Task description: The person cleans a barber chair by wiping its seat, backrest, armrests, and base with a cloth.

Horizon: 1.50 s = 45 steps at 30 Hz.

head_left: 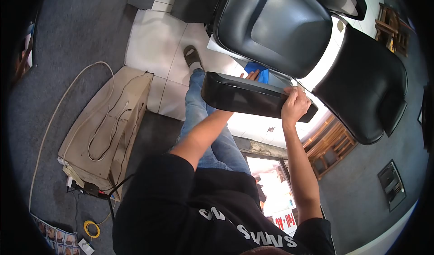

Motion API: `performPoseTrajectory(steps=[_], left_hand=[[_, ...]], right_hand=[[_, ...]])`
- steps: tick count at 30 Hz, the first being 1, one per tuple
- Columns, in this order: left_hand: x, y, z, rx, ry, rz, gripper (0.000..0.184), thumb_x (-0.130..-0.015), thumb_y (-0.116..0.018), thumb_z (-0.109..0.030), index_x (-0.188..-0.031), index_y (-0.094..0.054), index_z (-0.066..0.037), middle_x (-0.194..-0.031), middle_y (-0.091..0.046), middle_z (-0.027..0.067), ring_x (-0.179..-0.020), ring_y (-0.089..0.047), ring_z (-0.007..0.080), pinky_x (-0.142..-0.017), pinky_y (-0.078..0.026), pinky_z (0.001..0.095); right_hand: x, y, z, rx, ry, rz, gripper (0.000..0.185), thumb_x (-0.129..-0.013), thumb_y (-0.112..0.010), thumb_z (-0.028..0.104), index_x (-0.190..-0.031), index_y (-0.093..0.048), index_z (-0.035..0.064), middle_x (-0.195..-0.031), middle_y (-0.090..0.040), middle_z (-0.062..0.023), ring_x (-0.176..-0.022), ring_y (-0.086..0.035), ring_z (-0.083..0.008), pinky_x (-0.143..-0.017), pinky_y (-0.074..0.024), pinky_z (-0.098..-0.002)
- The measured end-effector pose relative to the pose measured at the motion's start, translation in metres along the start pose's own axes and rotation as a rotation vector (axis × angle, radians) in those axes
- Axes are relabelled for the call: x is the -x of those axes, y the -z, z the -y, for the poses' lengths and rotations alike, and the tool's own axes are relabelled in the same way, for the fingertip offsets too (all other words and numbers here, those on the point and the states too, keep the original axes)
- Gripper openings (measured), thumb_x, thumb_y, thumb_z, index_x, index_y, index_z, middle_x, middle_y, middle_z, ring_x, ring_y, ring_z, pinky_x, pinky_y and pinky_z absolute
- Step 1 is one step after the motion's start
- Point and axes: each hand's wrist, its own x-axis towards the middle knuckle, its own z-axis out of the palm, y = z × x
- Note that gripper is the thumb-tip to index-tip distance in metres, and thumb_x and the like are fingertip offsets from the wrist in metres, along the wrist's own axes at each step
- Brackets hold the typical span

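A black salon-style chair has a padded seat [289, 28] and a separate black cushion, its backrest or headrest [366, 83]. The long glossy armrest [244, 96] runs across the front of the chair. My right hand [296, 104] is closed over the top edge of the armrest, near its right end. Behind the armrest, my left hand [253, 75] has its fingers on a blue cloth [257, 70], between armrest and seat. My left forearm passes beneath the armrest, which hides most of that hand.
To the left lies a beige cabinet-like box [108, 123] with loose cables, and a coiled yellow cable [91, 229] is on the dark floor. White tiles [156, 51] lie under my sandalled foot [192, 57]. Wooden furniture [330, 146] stands at the right, near a doorway.
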Motion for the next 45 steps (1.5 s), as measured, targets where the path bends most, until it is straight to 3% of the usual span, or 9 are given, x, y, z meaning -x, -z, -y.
performPoseTrajectory(steps=[3,10,16,19,25,28,33,40,45], left_hand=[[-0.010,0.014,0.045,-0.101,-0.147,0.204,0.069,-0.103,-0.042,-0.050,-0.158,-0.040,-0.008,-0.169,-0.032,0.0074,-0.154,-0.033,0.0262,-0.125,-0.025,0.0497],[-0.032,0.005,0.120,-0.177,-0.371,0.067,0.068,-0.096,-0.054,-0.048,-0.152,-0.050,-0.009,-0.147,-0.059,0.0028,-0.140,-0.049,0.0204,-0.120,-0.031,0.0399],[-0.012,0.047,0.185,-0.408,-0.034,0.429,0.044,-0.094,-0.054,-0.026,-0.134,-0.065,-0.009,-0.137,-0.066,0.0041,-0.136,-0.053,0.0242,-0.124,-0.028,0.0414],[0.026,0.042,0.249,-0.467,0.180,-0.168,0.038,-0.098,-0.049,-0.028,-0.121,-0.069,-0.005,-0.131,-0.068,0.0083,-0.132,-0.056,0.0316,-0.124,-0.029,0.0456],[0.032,0.056,0.292,0.259,0.696,0.319,0.041,-0.101,-0.043,-0.027,-0.116,-0.068,0.002,-0.121,-0.069,0.0269,-0.113,-0.065,0.0457,-0.103,-0.048,0.0540],[0.014,0.013,0.264,0.680,0.904,0.031,0.058,-0.098,-0.044,-0.045,-0.109,-0.068,0.007,-0.106,-0.073,0.0268,-0.100,-0.069,0.0380,-0.087,-0.049,0.0478],[-0.052,0.000,0.205,2.037,1.253,-0.477,0.056,-0.104,-0.041,-0.046,-0.128,-0.061,0.001,-0.126,-0.070,0.0179,-0.116,-0.065,0.0299,-0.104,-0.048,0.0414],[-0.087,-0.016,0.251,2.201,1.491,-0.272,0.052,-0.103,-0.042,-0.040,-0.134,-0.057,-0.002,-0.133,-0.068,0.0176,-0.120,-0.065,0.0315,-0.111,-0.047,0.0464],[-0.101,-0.073,0.308,2.122,1.247,-0.454,0.045,-0.102,-0.042,-0.035,-0.127,-0.062,-0.003,-0.123,-0.072,0.0149,-0.113,-0.068,0.0271,-0.107,-0.050,0.0411]], right_hand=[[0.000,-0.001,-0.003,0.007,0.013,-0.001,0.034,-0.100,-0.047,0.020,-0.079,-0.072,0.0088,-0.078,-0.071,-0.0037,-0.080,-0.064,-0.0266,-0.086,-0.0386,-0.0412],[0.001,0.001,-0.003,0.015,-0.021,0.029,0.036,-0.102,-0.046,0.020,-0.081,-0.072,0.0069,-0.081,-0.073,-0.0043,-0.082,-0.065,-0.0272,-0.089,-0.0388,-0.0408],[0.002,0.002,-0.005,0.020,-0.042,0.055,0.037,-0.103,-0.044,0.023,-0.084,-0.071,0.0058,-0.082,-0.074,-0.0043,-0.081,-0.064,-0.0260,-0.092,-0.0385,-0.0398],[0.002,0.002,0.002,0.028,-0.055,0.063,0.040,-0.104,-0.043,0.024,-0.084,-0.072,0.0061,-0.082,-0.073,-0.0044,-0.082,-0.064,-0.0254,-0.092,-0.0383,-0.0396],[0.001,0.001,0.000,-0.004,-0.102,0.104,0.041,-0.104,-0.041,0.024,-0.080,-0.071,0.0066,-0.083,-0.071,-0.0048,-0.087,-0.064,-0.0255,-0.090,-0.0382,-0.0385],[-0.001,0.004,-0.001,0.015,-0.112,0.153,0.041,-0.104,-0.041,0.024,-0.081,-0.070,0.0066,-0.085,-0.072,-0.0043,-0.088,-0.064,-0.0252,-0.090,-0.0379,-0.0383],[-0.002,0.007,0.000,0.034,-0.074,0.160,0.039,-0.104,-0.039,0.024,-0.084,-0.068,0.0067,-0.085,-0.069,-0.0048,-0.087,-0.062,-0.0250,-0.088,-0.0372,-0.0381],[-0.003,0.008,0.006,0.061,-0.089,0.176,0.040,-0.102,-0.039,0.024,-0.080,-0.067,0.0056,-0.080,-0.066,-0.0052,-0.081,-0.058,-0.0241,-0.085,-0.0362,-0.0377],[-0.004,0.011,0.011,0.039,-0.082,0.195,0.040,-0.101,-0.040,0.025,-0.078,-0.066,0.0045,-0.080,-0.066,-0.0057,-0.080,-0.058,-0.0236,-0.085,-0.0364,-0.0373]])
